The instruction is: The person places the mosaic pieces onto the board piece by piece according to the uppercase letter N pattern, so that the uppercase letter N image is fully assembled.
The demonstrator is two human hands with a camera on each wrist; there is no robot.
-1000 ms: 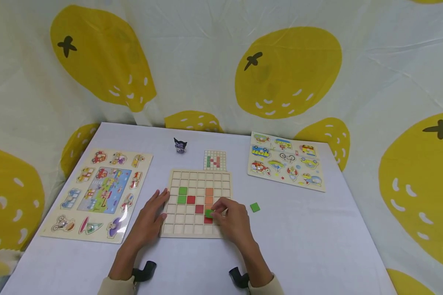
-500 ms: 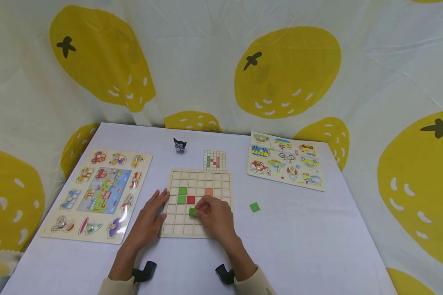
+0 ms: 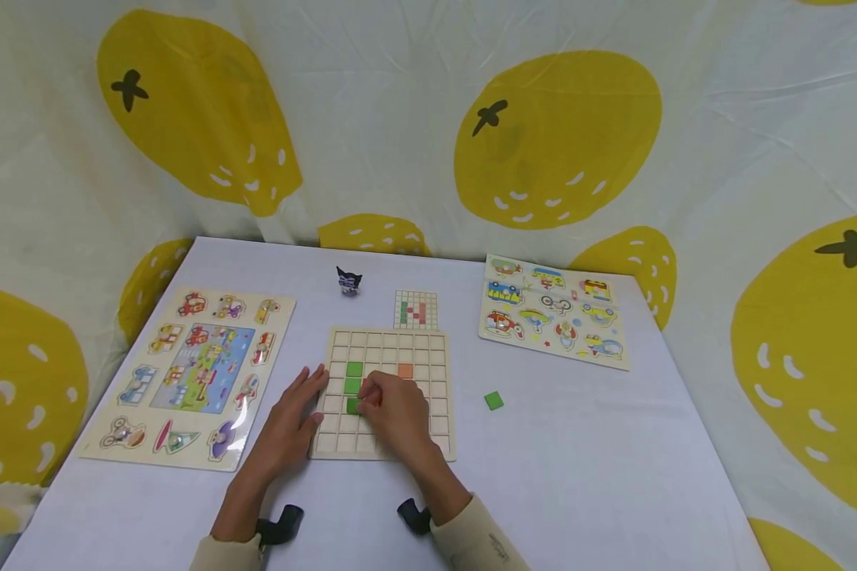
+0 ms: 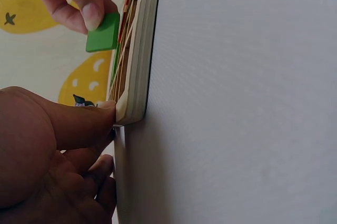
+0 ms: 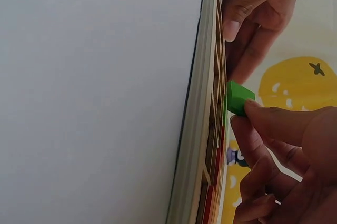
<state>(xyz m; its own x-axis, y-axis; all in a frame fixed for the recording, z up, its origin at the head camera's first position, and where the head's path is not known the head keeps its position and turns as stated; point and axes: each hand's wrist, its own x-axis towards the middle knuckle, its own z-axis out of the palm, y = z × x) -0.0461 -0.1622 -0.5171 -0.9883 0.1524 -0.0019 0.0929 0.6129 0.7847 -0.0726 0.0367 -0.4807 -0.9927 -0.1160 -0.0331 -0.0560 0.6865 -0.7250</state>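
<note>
My right hand [image 3: 400,412] pinches a green square tile [image 3: 353,406] between thumb and fingertips, over the left part of the wooden grid board [image 3: 421,454]. In the right wrist view the tile [image 5: 239,98] is tilted, close over the grid. Two green tiles [image 3: 353,378] lie in cells just beyond it, and an orange tile [image 3: 405,371] sits further right. The hand hides most of the other tiles. My left hand [image 3: 286,428] rests at the board's left edge, fingers extended; the left wrist view shows its thumb [image 4: 87,124] touching the board's corner.
A small pattern card [image 3: 416,310] lies behind the board, with a dark figurine [image 3: 348,281] to its left. A loose green tile [image 3: 494,400] is on the table right of the board. Vehicle peg puzzles flank it, one left [image 3: 132,432] and one back right [image 3: 553,312].
My right hand has carried the green tile leftward across the board, from the right columns to just below the two green tiles. My left hand has stayed in place.
</note>
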